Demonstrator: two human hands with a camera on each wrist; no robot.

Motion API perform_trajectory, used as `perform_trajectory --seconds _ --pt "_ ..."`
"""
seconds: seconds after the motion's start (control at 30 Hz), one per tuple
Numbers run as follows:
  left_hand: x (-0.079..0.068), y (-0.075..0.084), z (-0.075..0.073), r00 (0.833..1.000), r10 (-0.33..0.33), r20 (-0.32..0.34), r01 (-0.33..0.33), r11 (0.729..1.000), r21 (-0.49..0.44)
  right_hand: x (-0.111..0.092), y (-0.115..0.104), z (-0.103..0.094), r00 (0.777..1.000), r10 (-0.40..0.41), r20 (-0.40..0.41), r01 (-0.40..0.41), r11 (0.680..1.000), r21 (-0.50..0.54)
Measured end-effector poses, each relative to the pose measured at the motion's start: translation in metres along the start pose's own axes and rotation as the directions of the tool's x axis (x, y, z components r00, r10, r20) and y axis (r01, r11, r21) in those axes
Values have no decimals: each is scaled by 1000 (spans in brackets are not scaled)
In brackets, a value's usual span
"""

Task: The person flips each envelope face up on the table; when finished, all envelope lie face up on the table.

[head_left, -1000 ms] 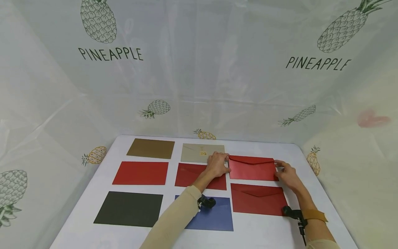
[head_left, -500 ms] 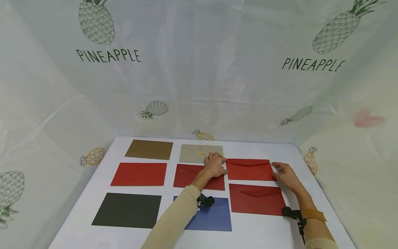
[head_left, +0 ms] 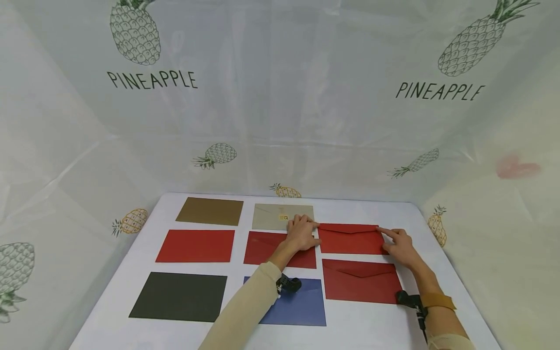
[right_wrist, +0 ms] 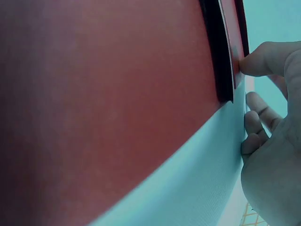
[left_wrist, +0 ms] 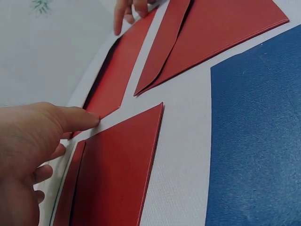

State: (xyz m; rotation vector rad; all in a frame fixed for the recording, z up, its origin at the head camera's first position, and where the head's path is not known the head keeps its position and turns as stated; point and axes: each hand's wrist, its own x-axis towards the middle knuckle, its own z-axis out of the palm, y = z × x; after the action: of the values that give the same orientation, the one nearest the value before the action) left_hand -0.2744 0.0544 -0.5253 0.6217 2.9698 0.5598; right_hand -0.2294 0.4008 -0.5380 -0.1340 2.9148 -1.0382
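A red envelope (head_left: 350,240) lies at the right of the back part of the table, its flap along the far edge. My left hand (head_left: 301,234) touches its left side, the straight thumb (left_wrist: 84,119) at the near corner in the left wrist view. At the other end, my right hand (head_left: 402,247) touches the far right corner with an extended index finger, and its thumb (right_wrist: 261,59) meets the right edge. A darker red envelope (head_left: 363,284) lies just nearer. Another dark red envelope (head_left: 267,248) is partly hidden under the left hand and wrist.
A beige envelope (head_left: 271,216) with a small yellow mark lies behind the left hand. On the left lie brown (head_left: 210,211), bright red (head_left: 197,245) and black (head_left: 179,296) rectangles. The left forearm overlaps a blue rectangle (head_left: 302,306). All lie on a white table (head_left: 358,325).
The red envelope has shifted slightly nearer and its glare is gone. My right fingers came off its right edge, then the index finger returned to the corner. The left hand stays nearly still.
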Motion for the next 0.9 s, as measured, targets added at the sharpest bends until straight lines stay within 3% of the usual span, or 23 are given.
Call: perform_trajectory --seconds 0.3,0.53,0.73,0.8,0.9 --pt "-6 -7 1 997 48 -55 -50 998 -45 3 -2 -2 1000 13 -19 -13 1000 -13" --pt "-18 -32 -25 985 94 -148 -113 986 -124 1 -21 -5 994 -27 -109 25 999 -21" --pt "-52 -77 -53 966 116 -229 -165 964 -208 0 -63 1 971 -176 -160 173 984 -27" --pt "-69 -95 -60 963 109 -245 -166 959 -228 -1 -85 9 966 -218 -137 219 976 -10" --pt "-96 -119 -70 973 85 -216 -142 954 -264 -5 -123 25 961 -271 -59 272 962 15"
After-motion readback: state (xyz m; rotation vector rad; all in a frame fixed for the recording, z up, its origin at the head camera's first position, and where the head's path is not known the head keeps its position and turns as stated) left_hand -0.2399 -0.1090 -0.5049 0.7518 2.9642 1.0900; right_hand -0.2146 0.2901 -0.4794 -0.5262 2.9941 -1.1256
